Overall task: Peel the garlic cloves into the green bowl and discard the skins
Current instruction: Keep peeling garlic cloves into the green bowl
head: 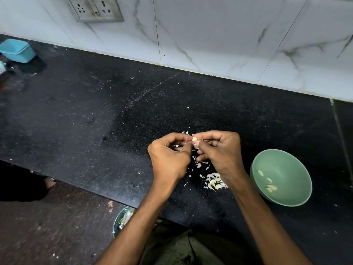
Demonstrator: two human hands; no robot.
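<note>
A small pale garlic clove (pixel 194 139) is held above the black counter between both hands. My left hand (pixel 169 155) pinches it from the left, and my right hand (pixel 219 150) pinches it from the right with thumb and forefinger. Loose skins and garlic pieces (pixel 214 181) lie in a heap on the counter under my right wrist. The green bowl (pixel 290 167) stands to the right of my hands with several peeled cloves (pixel 270 186) inside.
The black counter (pixel 95 111) runs to a white tiled wall (pixel 210 35) at the back. A blue tub (pixel 18 50) sits far left. Below the counter's front edge, a bin (pixel 122 219) with scraps stands on the brown floor.
</note>
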